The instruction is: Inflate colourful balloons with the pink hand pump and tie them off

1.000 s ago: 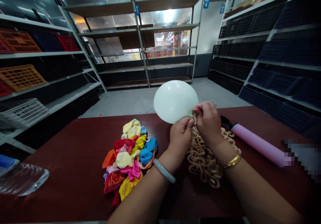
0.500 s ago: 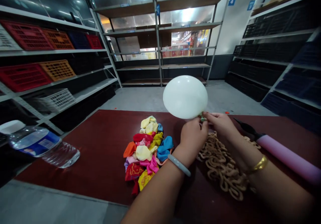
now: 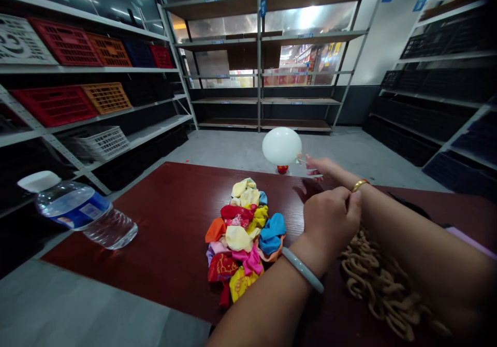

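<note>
An inflated white balloon (image 3: pixel 281 146) with a knotted neck floats free past the far edge of the table. My right hand (image 3: pixel 320 167), below a gold bracelet, reaches toward it with fingers apart, just short of the neck. Nearer to me, my left hand (image 3: pixel 330 216) is closed with the thumb pressed to the fingers; what it holds, if anything, is hidden. Left of it lies a heap of colourful uninflated balloons (image 3: pixel 238 237). Under my right forearm spreads a tangle of brown looped strands (image 3: pixel 373 279). A pink tube with a black nozzle (image 3: pixel 407 205) is mostly covered by that arm.
A water bottle (image 3: pixel 87 212) with a white cap stands at the left of the dark red table (image 3: pixel 155 212). A small red object (image 3: pixel 282 169) shows below the balloon. Shelves with plastic crates (image 3: pixel 66 41) line the left; a tall rack (image 3: pixel 259 62) stands behind.
The white balloon has left both hands and moved away past the table edge. My right hand has opened and stretched forward; my left hand has drawn back. The view has shifted slightly.
</note>
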A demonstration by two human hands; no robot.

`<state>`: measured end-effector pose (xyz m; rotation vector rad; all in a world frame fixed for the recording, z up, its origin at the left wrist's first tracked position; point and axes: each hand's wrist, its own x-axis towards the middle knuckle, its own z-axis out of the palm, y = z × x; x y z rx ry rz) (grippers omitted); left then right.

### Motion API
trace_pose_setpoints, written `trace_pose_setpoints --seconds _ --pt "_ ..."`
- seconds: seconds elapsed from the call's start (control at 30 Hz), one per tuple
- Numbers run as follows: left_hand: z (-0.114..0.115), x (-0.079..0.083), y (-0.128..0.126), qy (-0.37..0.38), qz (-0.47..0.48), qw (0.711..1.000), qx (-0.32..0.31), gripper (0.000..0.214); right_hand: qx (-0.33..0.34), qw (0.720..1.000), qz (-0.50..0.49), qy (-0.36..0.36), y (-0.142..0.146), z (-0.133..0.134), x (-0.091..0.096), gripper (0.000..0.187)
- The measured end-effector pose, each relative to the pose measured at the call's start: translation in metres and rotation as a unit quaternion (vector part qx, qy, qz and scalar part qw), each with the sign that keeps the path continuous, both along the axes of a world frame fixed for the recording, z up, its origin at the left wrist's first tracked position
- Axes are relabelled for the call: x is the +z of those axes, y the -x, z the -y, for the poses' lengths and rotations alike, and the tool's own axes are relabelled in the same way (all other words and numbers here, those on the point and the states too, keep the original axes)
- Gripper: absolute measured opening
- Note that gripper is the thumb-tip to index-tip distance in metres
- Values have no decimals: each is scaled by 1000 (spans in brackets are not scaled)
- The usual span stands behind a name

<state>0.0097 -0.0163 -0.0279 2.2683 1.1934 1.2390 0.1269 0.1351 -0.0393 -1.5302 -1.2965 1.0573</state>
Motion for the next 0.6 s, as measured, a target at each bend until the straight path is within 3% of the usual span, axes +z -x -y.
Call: trace_pose_setpoints --seconds 0.2,0.3,0.37,0.47,0.6 --pt "6 8 2 -79 68 994 -31 38 211 973 81 -55 23 52 3 36" --pt "12 12 2 -113 77 988 -69 38 320 938 97 -90 39 86 -8 36" --pt "15 13 2 -122 69 986 -86 39 382 898 150 -160 47 101 -20 32" --pt "19 13 1 -124 53 986 -97 40 405 843 241 -258 55 110 -38 29" --pt "20 13 0 -125 51 985 -109 40 357 843 290 -278 61 107 -47 13"
